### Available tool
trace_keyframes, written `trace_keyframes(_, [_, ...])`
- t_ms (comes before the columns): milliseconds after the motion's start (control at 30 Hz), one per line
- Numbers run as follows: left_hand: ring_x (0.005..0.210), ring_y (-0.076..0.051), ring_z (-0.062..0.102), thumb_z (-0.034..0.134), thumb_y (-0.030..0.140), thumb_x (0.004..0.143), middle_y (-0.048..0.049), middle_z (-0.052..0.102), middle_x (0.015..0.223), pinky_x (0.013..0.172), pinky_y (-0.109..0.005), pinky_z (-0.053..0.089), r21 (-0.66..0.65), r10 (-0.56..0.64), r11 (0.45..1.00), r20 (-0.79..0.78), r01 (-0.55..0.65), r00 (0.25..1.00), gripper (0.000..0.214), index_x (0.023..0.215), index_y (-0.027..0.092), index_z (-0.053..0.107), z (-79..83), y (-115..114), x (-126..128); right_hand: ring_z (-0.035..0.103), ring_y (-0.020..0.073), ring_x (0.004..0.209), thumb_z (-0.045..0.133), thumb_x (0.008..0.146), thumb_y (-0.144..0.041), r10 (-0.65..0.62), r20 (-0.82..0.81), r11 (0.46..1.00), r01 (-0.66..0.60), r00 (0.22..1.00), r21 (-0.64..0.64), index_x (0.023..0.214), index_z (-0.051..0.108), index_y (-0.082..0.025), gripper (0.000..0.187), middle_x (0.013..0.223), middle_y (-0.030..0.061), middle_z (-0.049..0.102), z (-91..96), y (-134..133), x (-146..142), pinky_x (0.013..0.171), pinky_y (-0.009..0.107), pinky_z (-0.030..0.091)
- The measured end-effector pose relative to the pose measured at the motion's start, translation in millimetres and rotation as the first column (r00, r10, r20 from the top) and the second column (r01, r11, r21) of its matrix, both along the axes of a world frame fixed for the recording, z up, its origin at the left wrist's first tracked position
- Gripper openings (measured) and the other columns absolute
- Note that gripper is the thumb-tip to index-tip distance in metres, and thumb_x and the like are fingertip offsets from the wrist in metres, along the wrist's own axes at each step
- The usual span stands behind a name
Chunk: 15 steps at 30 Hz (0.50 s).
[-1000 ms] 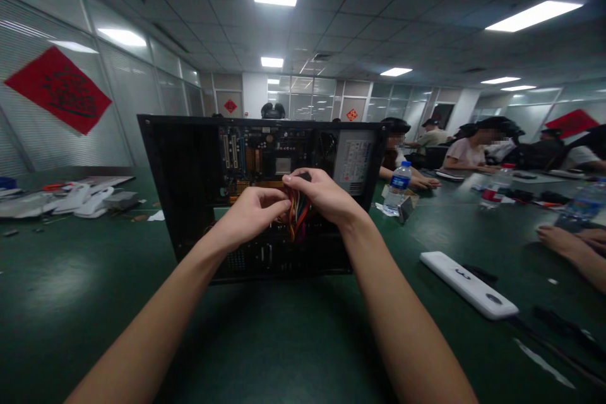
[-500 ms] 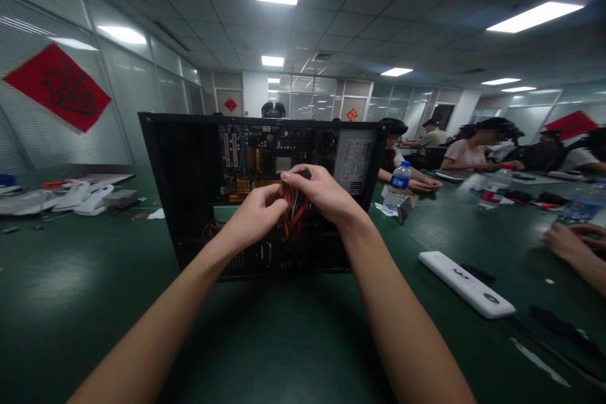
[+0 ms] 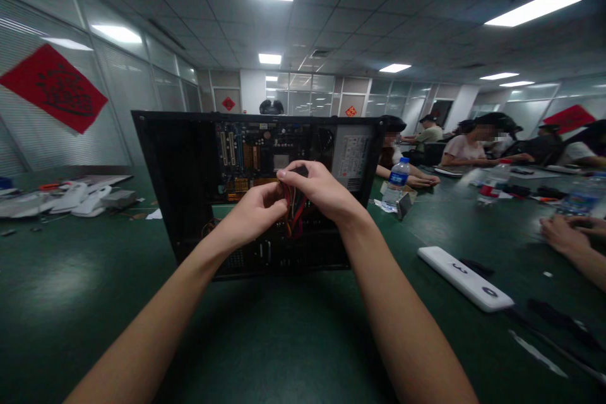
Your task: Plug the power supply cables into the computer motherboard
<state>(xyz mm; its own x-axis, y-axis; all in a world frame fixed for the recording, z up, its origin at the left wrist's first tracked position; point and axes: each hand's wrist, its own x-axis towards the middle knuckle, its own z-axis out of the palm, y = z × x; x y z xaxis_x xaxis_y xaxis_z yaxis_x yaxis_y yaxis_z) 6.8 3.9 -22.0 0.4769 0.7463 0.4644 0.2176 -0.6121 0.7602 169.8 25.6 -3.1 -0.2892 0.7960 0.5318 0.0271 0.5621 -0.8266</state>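
An open black computer case [image 3: 165, 170] stands on the dark green table [image 3: 71, 290], showing its motherboard [image 3: 250, 154] and a grey power supply [image 3: 353, 154]. In front of the opening both hands meet on a bundle of red, yellow and black cables [image 3: 293, 214]. My left hand [image 3: 253, 211] is closed in a pinch on the wires. My right hand [image 3: 317, 189] is closed over the top of the bundle, fingertips on its black connector [image 3: 299, 171].
A white oblong device [image 3: 464, 278] lies on the table to the right, with dark cables beside it. A water bottle [image 3: 396, 184] stands behind the case. Other people sit along the right side; one person's hands [image 3: 565, 237] rest at the right edge. White parts [image 3: 80, 199] lie at far left.
Both hands have risen slightly with the cable bundle and stayed closed on it. The view has shifted a little; the case has not moved.
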Motion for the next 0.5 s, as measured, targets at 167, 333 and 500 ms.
trace_keyframes(167, [0.067,-0.018,0.057,0.054,0.022,0.082,-0.0055,0.065,0.078,0.061,-0.03,0.041,0.442,0.49,0.816,-0.19,-0.372,0.851,0.008,0.081,0.017,0.06,-3.2,-4,2,0.056,0.0143,0.068,0.072,0.077,-0.044,-0.155,0.032,0.988,0.154,0.987,0.027,0.083,0.066,-0.015,0.03,0.072,0.0015,0.063,-5.4,7,-10,0.063,0.027,0.043])
trace_keyframes(333, [0.067,-0.018,0.056,0.052,0.022,0.084,-0.005,0.065,0.077,0.06,-0.03,0.036,0.489,0.564,0.761,-0.173,-0.426,0.808,0.01,0.079,0.018,0.06,-2.4,-6,3,0.059,0.0156,0.073,0.07,0.078,-0.042,-0.245,-0.031,0.967,0.246,0.969,0.069,0.079,0.065,-0.015,0.027,0.076,0.0038,0.066,-10.0,12,-18,0.068,0.029,0.046])
trace_keyframes(500, [0.071,-0.017,0.06,0.05,0.034,0.09,-0.002,0.069,0.077,0.064,-0.028,0.043,0.186,0.246,0.954,-0.05,-0.233,0.968,0.026,0.08,0.017,0.067,6.3,-4,-2,0.056,0.0137,0.068,0.072,0.076,-0.047,-0.148,-0.076,0.989,0.149,0.986,0.004,0.081,0.065,-0.015,0.033,0.073,0.0021,0.064,-6.7,6,-14,0.064,0.027,0.044])
